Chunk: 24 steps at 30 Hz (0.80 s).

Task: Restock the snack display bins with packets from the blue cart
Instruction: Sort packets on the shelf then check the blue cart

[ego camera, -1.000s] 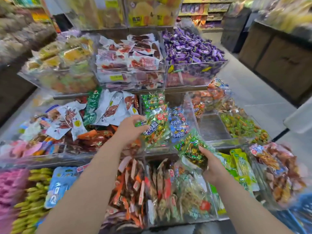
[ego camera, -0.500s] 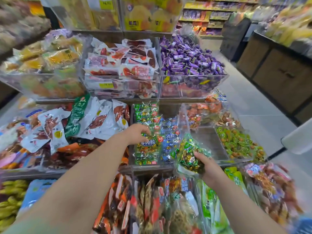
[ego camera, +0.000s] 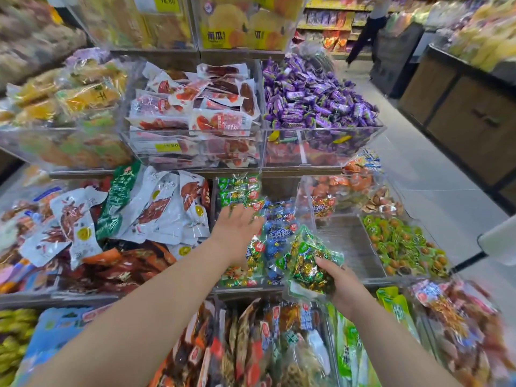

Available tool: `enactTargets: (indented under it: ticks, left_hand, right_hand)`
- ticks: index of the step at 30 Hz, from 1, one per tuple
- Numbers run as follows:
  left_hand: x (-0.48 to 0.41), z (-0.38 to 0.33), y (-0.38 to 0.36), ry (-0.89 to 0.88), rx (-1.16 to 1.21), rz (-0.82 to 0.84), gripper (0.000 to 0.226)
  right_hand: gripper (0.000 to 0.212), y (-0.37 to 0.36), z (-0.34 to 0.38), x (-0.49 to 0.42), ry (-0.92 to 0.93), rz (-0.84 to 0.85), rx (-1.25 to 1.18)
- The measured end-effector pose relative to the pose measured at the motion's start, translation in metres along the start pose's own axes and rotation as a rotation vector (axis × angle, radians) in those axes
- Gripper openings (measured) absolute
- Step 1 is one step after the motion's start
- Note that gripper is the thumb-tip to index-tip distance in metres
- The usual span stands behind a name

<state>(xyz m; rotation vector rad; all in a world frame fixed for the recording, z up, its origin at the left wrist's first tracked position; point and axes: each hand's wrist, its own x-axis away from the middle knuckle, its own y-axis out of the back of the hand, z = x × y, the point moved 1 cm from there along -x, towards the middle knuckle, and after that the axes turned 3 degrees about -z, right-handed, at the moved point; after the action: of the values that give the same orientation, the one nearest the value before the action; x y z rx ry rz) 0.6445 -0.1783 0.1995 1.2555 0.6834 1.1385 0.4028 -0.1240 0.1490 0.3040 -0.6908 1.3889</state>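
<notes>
My right hand (ego camera: 344, 284) grips a clear green bag of gold-wrapped candies (ego camera: 307, 259), held just in front of the middle-shelf bins. My left hand (ego camera: 237, 233) hovers palm down, fingers apart and slightly blurred, over the narrow clear bin of green and blue candy packets (ego camera: 279, 229); nothing is in it. To the right of that bin, a clear bin (ego camera: 344, 236) shows a bare floor at its left part and green round snacks (ego camera: 402, 244) at its right. The blue cart is not in view.
Above are bins of purple candies (ego camera: 315, 101) and red meat packets (ego camera: 201, 110). White packets (ego camera: 156, 208) fill the left bin. Standing packets (ego camera: 259, 339) crowd the lowest row. A dark wooden counter (ego camera: 474, 118) flanks the aisle on the right, where a person (ego camera: 368, 26) walks far off.
My left hand has let go of the green packet into the narrow bin and spread open above it. My right hand stays on its green bag. The view has moved closer to the shelves.
</notes>
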Motion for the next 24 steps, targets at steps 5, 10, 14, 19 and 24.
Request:
enactTargets:
  ticks: [5,10,14,19,24]
  left_hand:
    - [-0.004,-0.015,-0.032,-0.119,-0.063,0.048,0.116]
    - [-0.011,-0.005,-0.041,0.023,0.056,0.041,0.109]
    - [-0.013,0.003,-0.046,0.08,0.02,0.01,0.123]
    - [-0.012,0.002,-0.055,0.037,0.017,0.032,0.124]
    - [-0.017,0.006,-0.052,-0.002,0.121,0.09,0.09]
  right_hand:
    - [0.079,0.0,-0.001,0.0,0.001,-0.004,0.001]
    - [0.082,0.0,-0.002,-0.003,0.006,-0.005,0.024]
    - [0.083,-0.001,-0.003,-0.006,-0.003,0.003,0.059]
    - [0.076,-0.001,-0.003,-0.006,0.001,0.005,0.06]
    - [0.083,0.0,-0.007,-0.003,-0.006,-0.004,0.058]
